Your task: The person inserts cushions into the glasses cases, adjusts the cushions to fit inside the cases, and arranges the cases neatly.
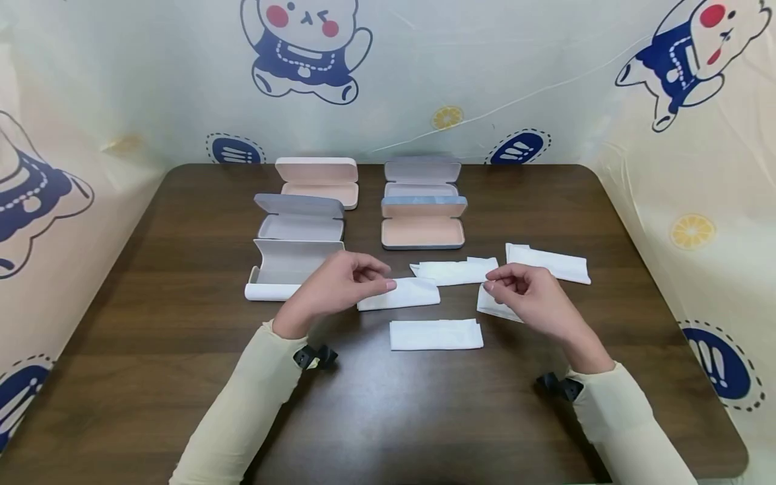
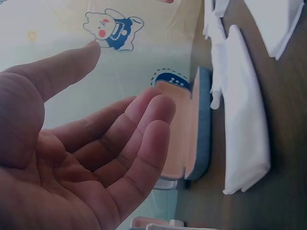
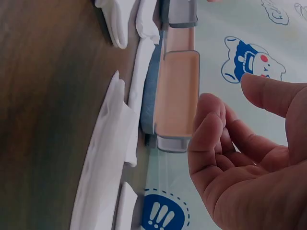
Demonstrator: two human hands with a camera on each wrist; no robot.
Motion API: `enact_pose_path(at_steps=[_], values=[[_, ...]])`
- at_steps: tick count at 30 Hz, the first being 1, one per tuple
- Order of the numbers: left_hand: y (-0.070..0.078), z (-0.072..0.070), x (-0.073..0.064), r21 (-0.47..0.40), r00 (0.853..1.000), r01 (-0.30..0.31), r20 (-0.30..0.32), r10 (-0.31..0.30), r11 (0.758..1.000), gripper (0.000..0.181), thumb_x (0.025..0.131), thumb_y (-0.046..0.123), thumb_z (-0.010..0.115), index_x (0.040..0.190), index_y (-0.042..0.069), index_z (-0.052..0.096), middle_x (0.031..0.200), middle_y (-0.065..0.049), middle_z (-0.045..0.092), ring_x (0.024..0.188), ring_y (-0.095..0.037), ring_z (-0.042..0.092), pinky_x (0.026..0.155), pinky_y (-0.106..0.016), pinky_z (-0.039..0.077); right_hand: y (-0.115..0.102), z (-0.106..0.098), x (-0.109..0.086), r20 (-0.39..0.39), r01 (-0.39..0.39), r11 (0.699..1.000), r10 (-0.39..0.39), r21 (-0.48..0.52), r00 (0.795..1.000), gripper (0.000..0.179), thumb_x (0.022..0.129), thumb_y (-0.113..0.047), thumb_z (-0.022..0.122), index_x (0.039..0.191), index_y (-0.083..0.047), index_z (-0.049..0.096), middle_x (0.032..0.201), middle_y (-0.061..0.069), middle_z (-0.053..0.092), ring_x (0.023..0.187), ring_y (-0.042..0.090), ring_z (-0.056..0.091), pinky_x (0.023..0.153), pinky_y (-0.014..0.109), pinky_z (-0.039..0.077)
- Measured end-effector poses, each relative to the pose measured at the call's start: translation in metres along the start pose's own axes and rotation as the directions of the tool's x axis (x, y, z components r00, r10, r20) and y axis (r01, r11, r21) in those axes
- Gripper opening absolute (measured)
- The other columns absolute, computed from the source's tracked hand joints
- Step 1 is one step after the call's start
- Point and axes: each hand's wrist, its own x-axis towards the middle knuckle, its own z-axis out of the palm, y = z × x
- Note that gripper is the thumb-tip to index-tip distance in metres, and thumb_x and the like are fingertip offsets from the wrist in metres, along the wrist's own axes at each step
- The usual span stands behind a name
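White folded strips (image 1: 436, 335) lie across the centre and right-centre of the head view, two partly hidden by the hands. Fingers loosely bent and thumbs apart, the left hand (image 1: 339, 286) and right hand (image 1: 538, 298) both grip nothing. Open cases (image 1: 422, 234) stand at upper centre on the brown table (image 1: 151, 303).

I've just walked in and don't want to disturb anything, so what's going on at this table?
A person's left hand and right hand are over five folded white cloth-like strips laid out on a dark brown wood-grain table. The wrist views show both hands holding nothing. Beyond the strips stand five open oblong cases in white, pink, grey and blue, three on the left and two on the right; no strip shows inside them.
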Motion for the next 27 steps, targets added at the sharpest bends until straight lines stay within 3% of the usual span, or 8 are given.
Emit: enact_pose_path(at_steps=[10, 17, 27], values=[[-0.010, 0.005, -0.005, 0.052, 0.999, 0.011, 0.036, -0.013, 0.999, 0.040, 0.087, 0.024, 0.081, 0.115, -0.003, 0.071, 0.088, -0.002, 0.069, 0.076, -0.017, 0.062, 0.070, -0.032, 0.050, 0.006, 0.013, -0.004, 0.035, 0.022, 0.999, -0.021, -0.027, 0.999, 0.013, 0.092, -0.015, 0.075, 0.103, -0.007, 0.074, 0.084, 0.003, 0.068, 0.071, 0.023, 0.058, 0.060, 0.028, 0.049], [-0.014, 0.009, -0.008, 0.100, 0.993, 0.043, 0.106, -0.053, 0.994, 0.040, 0.084, 0.021, 0.084, 0.113, -0.003, 0.071, 0.082, 0.001, 0.070, 0.070, -0.015, 0.062, 0.068, -0.032, 0.052, 0.012, 0.021, -0.006, 0.093, 0.037, 0.998, -0.033, -0.050, 0.995, 0.010, 0.092, -0.015, 0.075, 0.100, -0.009, 0.075, 0.080, 0.000, 0.066, 0.070, 0.020, 0.057, 0.062, 0.028, 0.048], [-0.014, 0.024, -0.003, 0.215, 0.986, -0.011, 0.164, -0.025, 0.977, 0.032, 0.080, 0.021, 0.087, 0.101, 0.000, 0.074, 0.073, 0.007, 0.068, 0.062, -0.008, 0.060, 0.068, -0.029, 0.051, 0.015, 0.026, -0.010, 0.149, 0.027, 0.995, -0.013, -0.092, 0.989, 0.010, 0.091, -0.015, 0.076, 0.098, -0.008, 0.074, 0.078, -0.002, 0.065, 0.070, 0.018, 0.056, 0.064, 0.029, 0.049]])
